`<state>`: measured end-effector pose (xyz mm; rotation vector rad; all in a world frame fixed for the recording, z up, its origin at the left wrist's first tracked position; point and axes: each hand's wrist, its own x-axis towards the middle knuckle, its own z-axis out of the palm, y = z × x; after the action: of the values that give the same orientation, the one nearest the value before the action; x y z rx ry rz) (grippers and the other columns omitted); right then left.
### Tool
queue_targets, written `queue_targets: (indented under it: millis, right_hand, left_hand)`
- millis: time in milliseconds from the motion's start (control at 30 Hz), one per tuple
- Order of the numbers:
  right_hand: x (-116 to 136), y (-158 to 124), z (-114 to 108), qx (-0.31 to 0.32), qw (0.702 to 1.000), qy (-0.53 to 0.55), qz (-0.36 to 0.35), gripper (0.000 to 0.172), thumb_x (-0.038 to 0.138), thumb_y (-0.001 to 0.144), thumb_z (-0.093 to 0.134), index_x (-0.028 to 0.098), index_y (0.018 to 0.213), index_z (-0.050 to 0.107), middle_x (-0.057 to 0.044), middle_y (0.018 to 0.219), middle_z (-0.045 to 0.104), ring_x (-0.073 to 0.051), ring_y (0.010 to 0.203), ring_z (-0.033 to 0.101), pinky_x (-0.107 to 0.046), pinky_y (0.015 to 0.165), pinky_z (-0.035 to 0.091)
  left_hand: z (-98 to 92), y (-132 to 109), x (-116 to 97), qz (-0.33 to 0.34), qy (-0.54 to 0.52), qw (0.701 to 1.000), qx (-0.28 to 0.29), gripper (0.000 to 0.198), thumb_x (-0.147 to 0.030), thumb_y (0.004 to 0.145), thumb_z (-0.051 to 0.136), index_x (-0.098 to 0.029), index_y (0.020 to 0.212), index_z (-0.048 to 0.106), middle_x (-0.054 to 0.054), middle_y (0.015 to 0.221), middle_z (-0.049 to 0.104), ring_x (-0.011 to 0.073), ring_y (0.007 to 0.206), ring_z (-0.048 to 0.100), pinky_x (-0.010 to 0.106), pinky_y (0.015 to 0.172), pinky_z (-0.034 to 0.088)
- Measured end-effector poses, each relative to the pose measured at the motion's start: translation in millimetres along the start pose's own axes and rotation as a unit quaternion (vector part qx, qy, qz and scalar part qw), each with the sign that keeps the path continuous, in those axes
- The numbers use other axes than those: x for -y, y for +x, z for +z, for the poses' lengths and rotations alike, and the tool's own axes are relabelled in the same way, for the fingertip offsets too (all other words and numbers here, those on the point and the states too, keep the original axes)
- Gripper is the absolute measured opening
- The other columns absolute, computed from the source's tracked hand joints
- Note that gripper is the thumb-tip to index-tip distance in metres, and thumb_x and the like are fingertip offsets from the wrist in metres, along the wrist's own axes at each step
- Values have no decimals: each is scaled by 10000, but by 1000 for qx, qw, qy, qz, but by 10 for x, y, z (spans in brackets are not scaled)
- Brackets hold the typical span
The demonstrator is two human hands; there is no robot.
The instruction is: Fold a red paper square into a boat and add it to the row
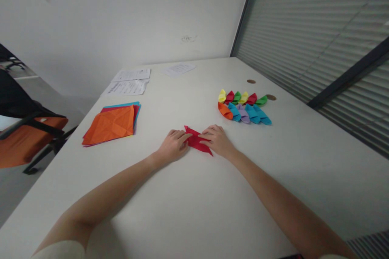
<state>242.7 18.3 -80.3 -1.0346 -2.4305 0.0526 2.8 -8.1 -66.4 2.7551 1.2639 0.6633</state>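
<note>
A folded piece of red origami paper [199,142] lies on the white table between my hands, with pointed corners at its upper left and lower right. My left hand [175,145] grips its left end, thumb on top and the other fingers curled at the edge. On the right end rests my right hand [219,141], its thumb and fingers pressing the paper down. Parts of the paper's ends are hidden under my fingers. Beyond my right hand stand two rows of small folded paper pieces [243,105] in yellow, red, green, orange, blue and purple.
To the left lies a stack of coloured paper sheets [112,123], orange on top. Printed sheets [129,83] lie near the table's far left edge, another paper [179,68] farther back. A window with blinds [319,36] borders the right side. An orange chair [33,137] stands left.
</note>
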Motion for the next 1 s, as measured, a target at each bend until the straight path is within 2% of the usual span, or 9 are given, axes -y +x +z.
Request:
queue_targets:
  millis: [100,167,400,567,633,733,867,1000]
  right_hand:
    - [-17,-4,-8,18,1000,16,-20,244,403,838,693,263,1029,752,-49,1019,719,-233,1007,515,-399,866,359]
    - [-19,-5,-12,20,999,26,-29,254,414,842,685,256,1030,752,-52,1022,720,-229,1011,520,-398,867,358]
    - [39,5,-35,-14,999,31,-40,189,294,932,581,233,963,756,-45,962,731,-221,1013,524,-412,893,340]
    - [118,16,-69,-12,999,36,-30,147,353,857,681,232,873,763,-44,975,707,-240,1018,496,-427,892,346]
    - [145,27,-46,-17,999,32,-7,135,355,830,710,233,811,765,-52,976,690,-247,1008,478,-425,873,358]
    - [174,44,26,-39,997,26,64,170,328,866,664,225,771,762,-74,948,653,-246,962,458,-410,831,383]
    - [193,58,106,-66,988,36,137,214,335,882,636,210,742,741,-86,927,602,-234,901,458,-400,822,410]
    - [196,72,105,-77,982,32,169,126,312,843,685,205,778,702,-85,939,582,-241,914,480,-399,836,411]
  left_hand:
    - [-19,19,48,12,-21,1000,7,485,-120,825,514,-181,1306,543,115,1285,626,246,1198,560,413,982,384]
    - [-28,32,75,12,-36,999,18,498,-126,817,526,-193,1310,545,102,1288,632,242,1217,553,425,1007,354]
    - [-32,67,124,-6,-21,1000,19,286,-240,876,582,-223,1155,644,62,1060,733,219,989,658,421,933,359]
    - [12,66,149,-6,4,1000,11,207,-225,932,524,-199,1087,659,63,925,744,202,854,671,412,872,389]
    - [44,57,158,-3,4,1000,4,207,-223,935,523,-190,1093,652,70,919,740,205,841,670,407,854,409]
    - [94,40,160,-7,-14,1000,-7,255,-193,927,522,-190,1164,615,71,918,717,202,841,664,387,825,456]
    - [127,20,125,-39,-53,997,-40,362,-169,913,512,-219,1271,529,88,1086,619,176,865,647,338,791,523]
    - [122,2,90,-36,-36,998,-39,265,-179,929,479,-204,1170,587,101,1134,556,161,819,630,332,769,546]
